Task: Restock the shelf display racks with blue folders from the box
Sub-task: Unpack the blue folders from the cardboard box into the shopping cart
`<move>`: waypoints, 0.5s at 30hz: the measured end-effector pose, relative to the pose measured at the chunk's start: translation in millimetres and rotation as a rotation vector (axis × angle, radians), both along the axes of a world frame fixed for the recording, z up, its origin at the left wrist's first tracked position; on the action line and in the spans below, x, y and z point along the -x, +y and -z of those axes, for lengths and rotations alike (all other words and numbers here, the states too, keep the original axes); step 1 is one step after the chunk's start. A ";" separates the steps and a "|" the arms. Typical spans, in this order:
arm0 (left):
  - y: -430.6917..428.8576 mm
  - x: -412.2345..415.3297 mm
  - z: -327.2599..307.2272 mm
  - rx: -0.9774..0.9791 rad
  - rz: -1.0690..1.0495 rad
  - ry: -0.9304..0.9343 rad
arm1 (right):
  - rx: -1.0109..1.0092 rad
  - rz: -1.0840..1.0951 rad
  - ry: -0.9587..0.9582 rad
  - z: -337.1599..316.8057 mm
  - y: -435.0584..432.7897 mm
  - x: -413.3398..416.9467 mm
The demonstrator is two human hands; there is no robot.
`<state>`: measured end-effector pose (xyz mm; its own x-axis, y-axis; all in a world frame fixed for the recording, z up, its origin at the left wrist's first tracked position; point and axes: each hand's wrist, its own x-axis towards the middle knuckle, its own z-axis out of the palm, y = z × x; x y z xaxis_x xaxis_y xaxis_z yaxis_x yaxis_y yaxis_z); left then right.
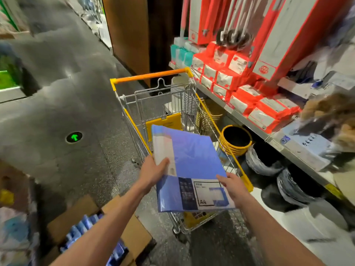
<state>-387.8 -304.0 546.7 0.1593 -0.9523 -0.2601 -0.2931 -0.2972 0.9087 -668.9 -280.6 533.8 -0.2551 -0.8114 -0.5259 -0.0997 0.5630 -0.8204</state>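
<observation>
Shop aisle underfoot, and both thumbs clamp down on the blue folder point(190, 160), left hand point(153, 172) at its side edge, right hand point(233, 188) at the labelled corner, held above the trolley point(151, 75), box point(76, 214) lower left.

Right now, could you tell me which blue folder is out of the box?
The blue folder held between the left hand and right hand over the trolley; the other folders sit in the cardboard box.

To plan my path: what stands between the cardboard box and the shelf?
A wire shopping cart stands between box and shelf in the head view.
</observation>
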 end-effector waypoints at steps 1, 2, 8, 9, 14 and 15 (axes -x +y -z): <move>-10.1 4.1 1.6 -0.010 0.006 -0.003 | -0.024 0.009 0.002 3.7 -8.1 3.0; -19.6 7.6 3.8 -0.022 0.012 -0.005 | -0.042 0.013 0.001 6.3 -14.7 3.8; -76.9 20.0 27.1 -0.119 0.003 -0.034 | -0.130 0.003 0.075 29.2 -61.3 10.1; -85.0 21.9 31.7 -0.139 -0.004 -0.035 | -0.159 -0.001 0.090 35.8 -69.2 12.2; -133.6 34.7 70.7 -0.236 -0.033 -0.080 | -0.216 -0.056 0.150 84.9 -123.1 26.5; -141.6 37.9 76.6 -0.251 -0.027 -0.108 | -0.234 -0.066 0.139 93.8 -132.1 28.3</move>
